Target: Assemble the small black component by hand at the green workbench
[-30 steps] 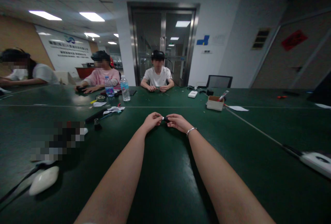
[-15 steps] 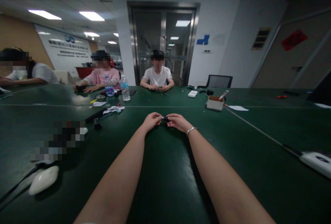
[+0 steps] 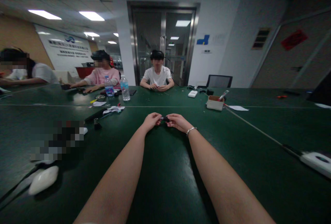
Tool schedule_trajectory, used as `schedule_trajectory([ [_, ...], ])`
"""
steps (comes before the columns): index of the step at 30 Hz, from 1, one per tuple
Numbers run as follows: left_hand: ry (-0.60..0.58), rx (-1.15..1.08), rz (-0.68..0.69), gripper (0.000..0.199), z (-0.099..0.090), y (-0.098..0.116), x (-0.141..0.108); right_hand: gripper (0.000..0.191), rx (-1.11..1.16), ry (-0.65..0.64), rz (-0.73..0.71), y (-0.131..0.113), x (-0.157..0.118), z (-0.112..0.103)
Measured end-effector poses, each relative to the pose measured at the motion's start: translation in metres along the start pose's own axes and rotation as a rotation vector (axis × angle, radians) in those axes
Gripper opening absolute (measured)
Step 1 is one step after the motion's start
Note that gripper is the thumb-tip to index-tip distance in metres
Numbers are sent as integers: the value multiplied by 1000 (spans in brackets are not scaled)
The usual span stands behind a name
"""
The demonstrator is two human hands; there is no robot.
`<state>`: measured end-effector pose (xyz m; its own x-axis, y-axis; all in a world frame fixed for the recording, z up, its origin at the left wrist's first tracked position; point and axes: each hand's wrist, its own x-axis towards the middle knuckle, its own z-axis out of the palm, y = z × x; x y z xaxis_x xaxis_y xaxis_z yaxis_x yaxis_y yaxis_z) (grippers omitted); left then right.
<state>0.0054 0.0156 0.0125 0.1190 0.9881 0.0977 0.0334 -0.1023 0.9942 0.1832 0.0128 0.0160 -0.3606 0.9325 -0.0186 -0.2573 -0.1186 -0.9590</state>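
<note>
Both arms reach forward over the dark green table (image 3: 165, 182). A small dark piece with a lighter left end (image 3: 164, 118) spans the gap between my fingertips; it is too small to name. My left hand (image 3: 152, 121) pinches its lighter left end. My right hand (image 3: 178, 122), with a silver bracelet (image 3: 191, 130) on the wrist, pinches the dark right end. The fingers cover parts of the piece at both ends.
Left of my hands lie a small black object (image 3: 97, 124), papers (image 3: 113, 109) and a white rounded object (image 3: 44, 180). Two bottles (image 3: 125, 88) stand farther back. A small box (image 3: 215, 103) and a white power strip (image 3: 317, 163) are to the right. Several people sit beyond.
My hands have hardly moved and still pinch the small dark piece. Across the table, the hands of the person in pink have shifted to the left.
</note>
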Motion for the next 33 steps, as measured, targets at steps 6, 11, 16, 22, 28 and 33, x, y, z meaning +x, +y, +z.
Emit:
schedule_trajectory([
  [6, -33, -15, 32, 22, -1, -1, 0, 9, -4, 0, 3, 0, 0, 0],
  [11, -56, -34, 54, 30, -6, -2, -2, 9, 5, -10, -2, 0, -1, 0],
  [16, -78, -63, 53, 36, -5, 0, -3, 10, -4, 0, 5, -1, -1, 1],
  [22, 28, 49, -93, 22, 3, 4, 0, 10, -3, 9, 17, -3, -3, 3],
  [28, -23, 100, 14, 16, 5, 6, -5, 10, -8, 16, 21, -2, -1, 2],
  [33, -22, 71, -32, 17, 4, 4, -3, 10, -8, 16, 17, -1, -1, 2],
])
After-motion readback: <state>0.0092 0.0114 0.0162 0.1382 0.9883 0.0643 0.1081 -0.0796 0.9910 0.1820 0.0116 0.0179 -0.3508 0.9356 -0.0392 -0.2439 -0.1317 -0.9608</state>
